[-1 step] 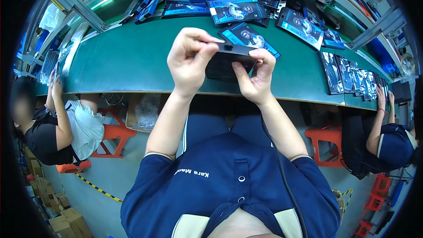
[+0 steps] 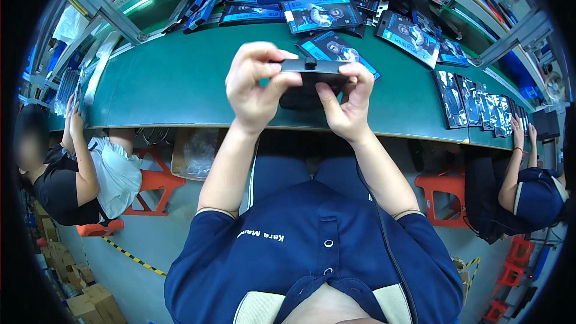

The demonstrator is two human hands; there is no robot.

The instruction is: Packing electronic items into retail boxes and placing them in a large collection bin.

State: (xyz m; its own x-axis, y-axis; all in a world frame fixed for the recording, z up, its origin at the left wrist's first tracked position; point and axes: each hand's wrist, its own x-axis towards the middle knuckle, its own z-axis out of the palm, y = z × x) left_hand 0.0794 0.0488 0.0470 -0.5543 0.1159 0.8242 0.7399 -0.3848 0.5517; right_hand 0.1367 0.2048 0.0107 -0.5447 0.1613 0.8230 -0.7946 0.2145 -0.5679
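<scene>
Above the near part of the bench I hold a flat black box between both hands. Its narrow end edge, with a small hang-hole tab, faces up toward me. My left hand is closed on the left corner, thumb and fingertips pinching that edge. At the right corner my right hand grips the box, its thumb pressed on the near face. Just beyond the hands lies a black-and-blue printed box, partly hidden by them. The far face of the held box is out of sight.
A pile of printed boxes covers the back of the green bench. Clear-wrapped packs stand in a row at right. One co-worker sits at left, another at right. Metal frame posts flank the bench.
The box's top edge has levelled and turned more toward me. My left fingers have shifted a little left and down along that edge, while my right hand keeps its grip.
</scene>
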